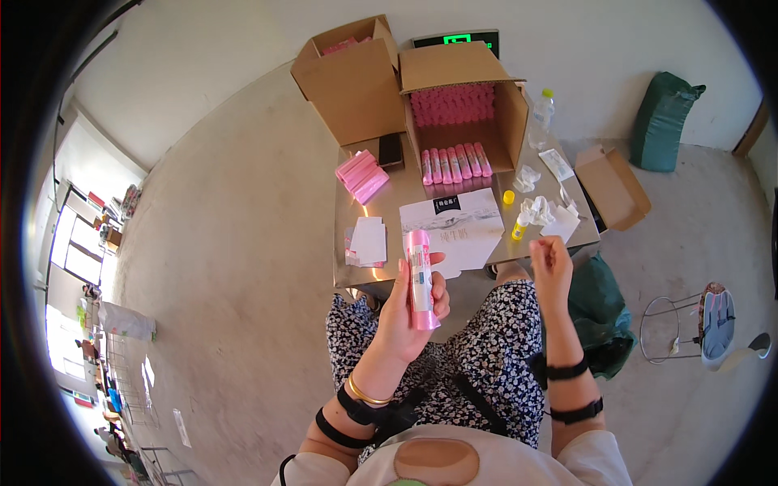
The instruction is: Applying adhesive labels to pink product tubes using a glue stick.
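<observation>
My left hand (395,316) is wrapped round a pink roll (421,279) with a printed label, held upright above my lap. My right hand (551,271) is raised past the table's right front edge, fingers curled together; whether anything small is between them cannot be seen. Close to it lies a yellow glue stick (519,231), and a yellow cap (508,197) is a little farther off. A white printed cardboard sheet (462,223) lies on the table in front of me. To its left is a stack of white paper slips (369,240).
Several pink rolls (456,164) stand in a row at the mouth of an open carton (509,121). More pink rolls (362,176) are piled at the left. Behind stands another carton (348,93). Crumpled paper (537,211) and a plastic bottle (541,120) occupy the table's right side.
</observation>
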### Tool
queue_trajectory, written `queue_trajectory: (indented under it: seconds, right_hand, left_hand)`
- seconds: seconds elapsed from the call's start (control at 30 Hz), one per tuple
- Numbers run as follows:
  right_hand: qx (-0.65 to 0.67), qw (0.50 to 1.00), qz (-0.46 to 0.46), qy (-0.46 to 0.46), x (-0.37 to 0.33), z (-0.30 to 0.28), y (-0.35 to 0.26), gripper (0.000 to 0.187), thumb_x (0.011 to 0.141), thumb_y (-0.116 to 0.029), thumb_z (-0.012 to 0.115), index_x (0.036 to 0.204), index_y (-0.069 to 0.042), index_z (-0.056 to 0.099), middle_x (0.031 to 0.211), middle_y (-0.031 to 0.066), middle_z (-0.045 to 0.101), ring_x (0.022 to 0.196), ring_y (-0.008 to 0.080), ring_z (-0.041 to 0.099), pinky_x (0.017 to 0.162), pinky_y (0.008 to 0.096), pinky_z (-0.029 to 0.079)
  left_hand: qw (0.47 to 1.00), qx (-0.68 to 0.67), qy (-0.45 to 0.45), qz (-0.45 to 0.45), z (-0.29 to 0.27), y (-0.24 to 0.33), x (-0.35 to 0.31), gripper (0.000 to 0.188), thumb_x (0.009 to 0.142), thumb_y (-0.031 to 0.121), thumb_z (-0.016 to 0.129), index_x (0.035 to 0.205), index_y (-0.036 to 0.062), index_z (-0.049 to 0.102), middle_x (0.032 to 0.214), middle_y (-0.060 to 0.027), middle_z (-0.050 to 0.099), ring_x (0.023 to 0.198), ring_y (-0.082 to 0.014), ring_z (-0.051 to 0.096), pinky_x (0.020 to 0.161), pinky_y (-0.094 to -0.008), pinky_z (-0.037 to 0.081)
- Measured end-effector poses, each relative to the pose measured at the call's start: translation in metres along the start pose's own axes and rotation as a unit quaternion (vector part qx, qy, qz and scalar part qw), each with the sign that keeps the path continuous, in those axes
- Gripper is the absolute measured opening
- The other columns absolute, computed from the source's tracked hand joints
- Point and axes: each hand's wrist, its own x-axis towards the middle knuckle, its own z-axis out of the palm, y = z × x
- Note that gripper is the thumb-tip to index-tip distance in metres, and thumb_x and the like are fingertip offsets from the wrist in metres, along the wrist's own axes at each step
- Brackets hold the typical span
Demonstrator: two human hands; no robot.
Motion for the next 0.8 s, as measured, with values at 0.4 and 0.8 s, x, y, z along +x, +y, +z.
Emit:
queue_trajectory:
  seconds: [0.4,0.8]
  right_hand:
    - [-0.292,0.955,-0.052,-0.003,0.104,0.052,0.162,0.064,0.069,-0.025,0.079,0.120,-0.001,0.047,0.111,0.0197,0.050,0.106,0.0357,0.053,0.075,0.0425,0.051]
    - [0.337,0.925,-0.015,-0.173,-0.027,0.004,-0.112,0.024,0.082,-0.010,0.066,0.103,-0.001,0.058,0.097,0.0096,0.062,0.078,0.0142,0.059,0.065,0.0220,0.046]
  left_hand:
    - [0.993,-0.061,-0.047,-0.091,-0.004,-0.004,0.029,0.057,0.100,0.043,0.026,0.138,0.0020,0.033,0.073,-0.0022,0.043,0.054,-0.0101,0.041,0.049,-0.0223,0.034]
    - [0.995,-0.033,-0.070,-0.064,0.008,-0.003,0.019,0.059,0.100,0.045,0.022,0.138,0.0014,0.033,0.070,-0.0025,0.044,0.053,-0.0113,0.043,0.050,-0.0240,0.036]
